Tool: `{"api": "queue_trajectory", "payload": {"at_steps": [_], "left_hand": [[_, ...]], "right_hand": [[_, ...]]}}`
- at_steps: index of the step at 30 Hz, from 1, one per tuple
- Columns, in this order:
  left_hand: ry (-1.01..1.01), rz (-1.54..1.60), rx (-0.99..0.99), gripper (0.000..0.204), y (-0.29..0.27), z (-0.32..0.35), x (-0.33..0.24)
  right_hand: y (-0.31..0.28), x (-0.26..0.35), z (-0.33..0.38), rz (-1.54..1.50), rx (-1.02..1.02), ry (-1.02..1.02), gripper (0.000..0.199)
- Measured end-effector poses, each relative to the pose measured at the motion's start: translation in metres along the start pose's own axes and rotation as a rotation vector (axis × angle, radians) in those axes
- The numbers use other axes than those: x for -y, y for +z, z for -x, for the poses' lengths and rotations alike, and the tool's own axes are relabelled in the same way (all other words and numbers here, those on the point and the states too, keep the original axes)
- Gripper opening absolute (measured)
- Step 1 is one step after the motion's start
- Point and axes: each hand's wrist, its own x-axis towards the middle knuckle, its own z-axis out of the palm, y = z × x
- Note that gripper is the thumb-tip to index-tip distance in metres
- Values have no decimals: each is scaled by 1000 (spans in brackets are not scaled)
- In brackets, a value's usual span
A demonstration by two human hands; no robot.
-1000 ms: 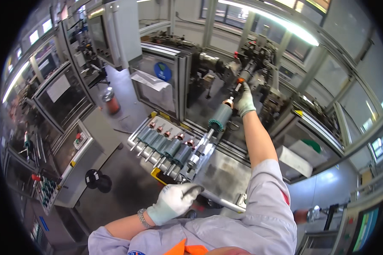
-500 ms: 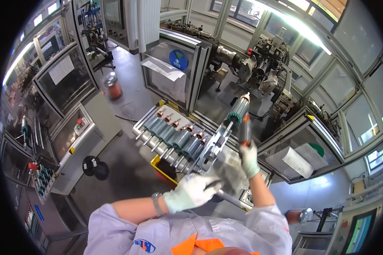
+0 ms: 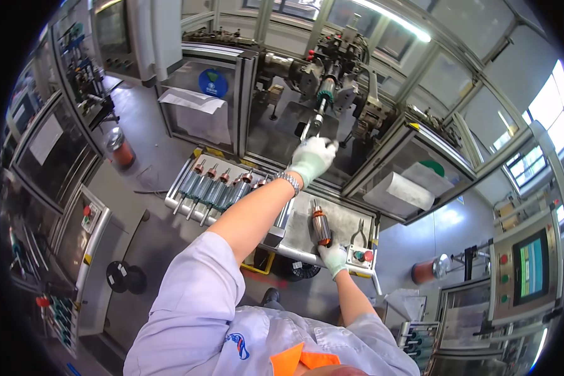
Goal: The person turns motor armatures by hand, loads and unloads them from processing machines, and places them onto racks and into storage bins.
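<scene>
My left hand (image 3: 313, 158), in a white and pale green glove, reaches forward to the near end of a metal slide fixture (image 3: 318, 120). Its fingers are curled there; what they grip is hidden. Beyond it, a green-lined motor armature (image 3: 325, 94) sits among the machine's heads. My right hand (image 3: 333, 257), gloved too, is closed at the near end of a copper-wound armature (image 3: 321, 227), which lies on the grey bench plate (image 3: 344, 216). Left of the plate, several armatures (image 3: 202, 187) rest in a row on a rack, partly covered by my left forearm.
Pliers (image 3: 359, 232) lie on the plate's right side, near a button box (image 3: 361, 256). Guard panels (image 3: 197, 103) flank the machine opening. A yellow bin (image 3: 263, 262) shows below the bench. At the right stands a control screen (image 3: 532, 266).
My left hand has moved forward from the bench's front to the slide. The green-lined armature has gone farther into the machine. My right hand has brought the copper-wound armature down onto the plate.
</scene>
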Motion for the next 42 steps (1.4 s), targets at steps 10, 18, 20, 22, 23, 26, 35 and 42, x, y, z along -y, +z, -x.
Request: {"api": "queue_trajectory", "payload": {"at_steps": [10,18,20,22,23,26,35,42], "left_hand": [[175,36,-341,40,23,-38,4],[675,105,-439,15,28,-57,24],[697,138,-457,10,31,-62,27],[773,199,-433,9,29,-64,26],[774,199,-420,8,27,-64,26],[814,191,-406,8,23,-62,27],[762,129,-346,15,30,-54,31],[192,434,442,36,-11,-35,29]], "right_hand": [[6,1,-7,-71,-44,98,71],[0,8,-12,-170,-99,14,67],[3,6,-15,-173,-25,77,67],[8,1,-18,-164,-81,30,66],[4,5,-18,-202,-27,49,67],[1,8,-17,-244,-18,35,68],[6,0,-5,-85,28,125,70],[7,7,-13,-83,-60,16,60]]}}
